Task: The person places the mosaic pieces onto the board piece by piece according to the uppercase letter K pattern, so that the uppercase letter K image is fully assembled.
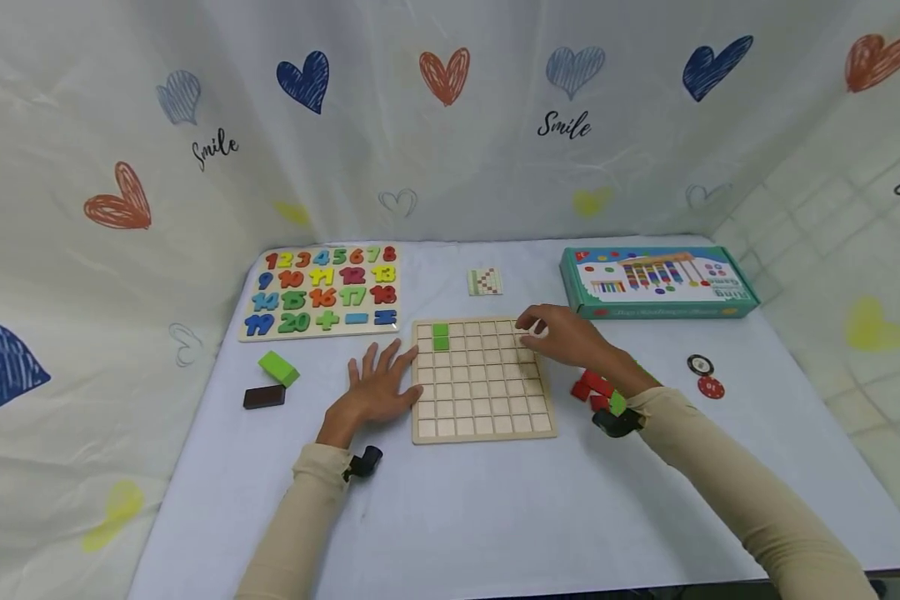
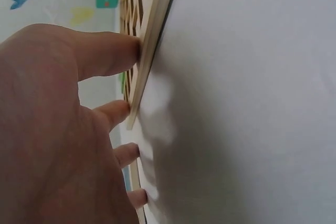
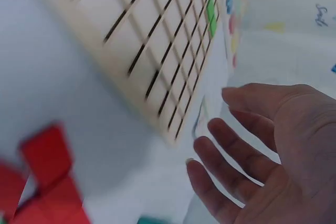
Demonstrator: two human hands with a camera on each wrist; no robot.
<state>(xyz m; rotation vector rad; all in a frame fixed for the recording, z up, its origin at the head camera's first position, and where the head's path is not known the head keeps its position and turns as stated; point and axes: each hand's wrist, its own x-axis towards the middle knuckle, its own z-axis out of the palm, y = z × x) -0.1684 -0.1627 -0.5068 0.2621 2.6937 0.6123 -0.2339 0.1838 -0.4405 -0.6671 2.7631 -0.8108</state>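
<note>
A wooden grid board [image 1: 487,435] lies mid-table, with two green tiles [image 1: 440,343] one above the other near its top left corner. My left hand [image 1: 378,392] is spread at the board's left side; in the left wrist view the thumb [image 2: 113,53] touches the board's edge. Over the top right corner hovers my right hand [image 1: 566,335]. Its fingers are loosely bent with nothing between them, as the right wrist view shows. Red tiles [image 1: 596,383] lie beside the board under the right forearm, with a green piece [image 1: 617,404] among them.
A number puzzle board [image 1: 319,332] stands at the back left, a small pattern card [image 1: 484,282] at the back middle, and a green toy box [image 1: 660,310] at the back right. Green [image 1: 278,368] and dark [image 1: 264,397] blocks lie left; black [image 1: 700,365] and red [image 1: 711,387] discs lie right.
</note>
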